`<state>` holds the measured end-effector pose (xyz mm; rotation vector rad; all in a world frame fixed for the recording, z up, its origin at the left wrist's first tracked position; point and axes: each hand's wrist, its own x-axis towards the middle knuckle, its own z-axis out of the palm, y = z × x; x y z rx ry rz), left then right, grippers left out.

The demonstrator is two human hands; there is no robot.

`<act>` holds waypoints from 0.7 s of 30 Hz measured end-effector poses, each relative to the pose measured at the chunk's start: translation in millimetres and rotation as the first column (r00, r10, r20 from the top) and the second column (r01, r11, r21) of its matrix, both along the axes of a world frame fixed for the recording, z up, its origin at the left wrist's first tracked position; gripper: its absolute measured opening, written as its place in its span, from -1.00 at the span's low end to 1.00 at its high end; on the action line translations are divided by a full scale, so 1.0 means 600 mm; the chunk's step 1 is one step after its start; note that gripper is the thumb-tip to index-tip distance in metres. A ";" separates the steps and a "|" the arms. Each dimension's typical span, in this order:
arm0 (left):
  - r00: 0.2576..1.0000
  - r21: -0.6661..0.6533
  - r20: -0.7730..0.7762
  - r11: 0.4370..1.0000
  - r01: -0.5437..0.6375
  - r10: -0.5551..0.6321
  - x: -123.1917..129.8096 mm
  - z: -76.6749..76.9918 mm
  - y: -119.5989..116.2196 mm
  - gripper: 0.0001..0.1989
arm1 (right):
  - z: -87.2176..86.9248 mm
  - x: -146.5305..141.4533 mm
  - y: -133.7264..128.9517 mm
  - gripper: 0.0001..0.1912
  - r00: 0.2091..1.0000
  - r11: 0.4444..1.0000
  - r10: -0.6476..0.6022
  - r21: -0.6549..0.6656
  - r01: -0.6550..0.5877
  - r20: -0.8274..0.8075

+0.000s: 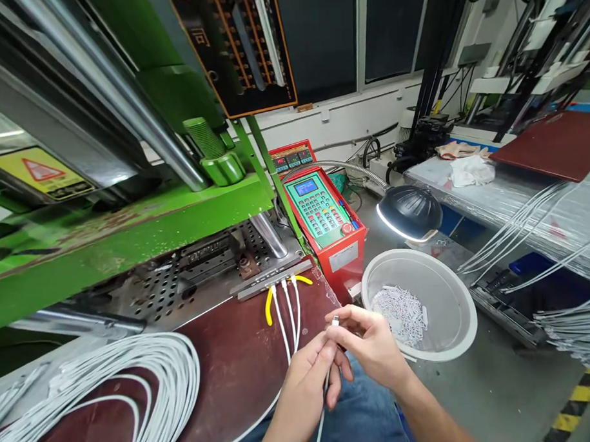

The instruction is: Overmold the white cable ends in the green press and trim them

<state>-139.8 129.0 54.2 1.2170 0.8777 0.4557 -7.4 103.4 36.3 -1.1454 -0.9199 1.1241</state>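
Note:
My left hand (314, 370) is closed around a white cable (326, 386) just below its end. At that end sits a small connector (336, 321) with a metal tip, pinched between the thumb and fingers of my right hand (369, 341). Both hands meet above my lap, in front of the dark red board (227, 365). Beyond them, several white cables (289, 311) run up to a metal mould bar (272, 281) at the board's far edge. Yellow-handled pliers (269, 307) lie beside those cable ends.
Coiled white cables (184, 373) lie on the board at left. A green press (131, 233) stands behind it, with a red control box (342, 261) alongside. Right of my hands is a grey bin (452, 299) holding small white scraps, under a lit lamp (411, 212). More cables (570, 330) hang at far right.

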 end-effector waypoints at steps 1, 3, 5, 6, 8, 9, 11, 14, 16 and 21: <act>1.000 -0.013 0.001 1.000 0.007 -0.007 0.003 0.000 0.000 -0.62 | -0.002 0.002 0.001 -0.74 1.000 1.000 -0.023 -0.012 0.023 0.001; 1.000 -0.043 0.010 0.999 0.005 -0.005 0.008 0.002 0.000 -0.61 | -0.007 0.005 0.003 -0.65 0.998 0.998 -0.066 -0.020 0.065 -0.014; 0.999 -0.087 0.032 0.996 -0.008 0.011 0.012 0.005 -0.001 -0.65 | -0.010 0.008 0.005 -0.60 0.996 0.997 -0.080 -0.009 0.080 -0.026; 0.999 -0.116 0.048 0.993 -0.012 0.018 0.014 0.006 -0.001 -0.67 | -0.011 0.010 0.005 -0.61 0.996 0.997 -0.080 -0.003 0.080 -0.033; 0.996 -0.185 0.084 0.983 -0.011 0.027 0.018 0.010 -0.001 -0.68 | -0.013 0.011 0.004 -0.61 0.996 0.997 -0.081 0.001 0.081 -0.049; 0.995 -0.218 0.099 0.976 -0.011 0.033 0.020 0.011 -0.001 -0.67 | -0.015 0.012 0.004 -0.61 0.995 0.997 -0.082 -0.001 0.082 -0.056; 0.992 -0.265 0.112 0.964 -0.020 0.051 0.022 0.014 -0.001 -0.64 | -0.018 0.013 0.003 -0.60 0.994 0.997 -0.083 -0.007 0.083 -0.070; 0.992 -0.292 0.112 0.956 -0.025 0.060 0.023 0.017 -0.001 -0.65 | -0.023 0.014 0.002 -0.59 0.993 0.996 -0.086 -0.015 0.085 -0.082; 0.992 -0.293 0.111 0.956 -0.018 0.052 0.022 0.016 -0.001 -0.68 | -0.024 0.014 0.001 -0.59 0.993 0.996 -0.083 -0.019 0.082 -0.085; 0.998 -0.213 0.056 0.977 -0.012 0.024 0.019 0.001 -0.001 -0.67 | -0.018 0.016 -0.005 -0.85 0.998 0.998 -0.056 -0.024 0.057 0.037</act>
